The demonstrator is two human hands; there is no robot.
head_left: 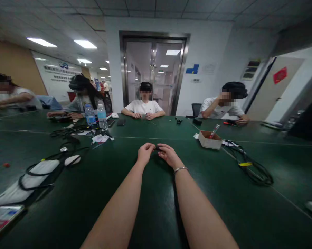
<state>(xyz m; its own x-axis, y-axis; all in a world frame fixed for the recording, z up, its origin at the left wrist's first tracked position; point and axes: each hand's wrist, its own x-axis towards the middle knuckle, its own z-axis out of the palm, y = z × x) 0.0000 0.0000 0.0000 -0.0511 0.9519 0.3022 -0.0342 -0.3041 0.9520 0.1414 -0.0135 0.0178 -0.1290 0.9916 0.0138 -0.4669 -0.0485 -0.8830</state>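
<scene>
Both of my arms reach forward over the dark green table (156, 186). A small dark object (157, 148) is between my two hands, too small to identify. My left hand (145, 152) pinches its left end with the fingertips. On the other side, my right hand (168, 154) has its fingers closed around the right end, with a silver bracelet at the wrist. The fingertips of the two hands are close together, just above the tabletop.
Bottles (102, 117), black cables (73, 131) and a white power strip (34, 176) lie to the left. Right of my hands are an open box (210, 140) and a coiled cable (256, 171). Several people sit across the table.
</scene>
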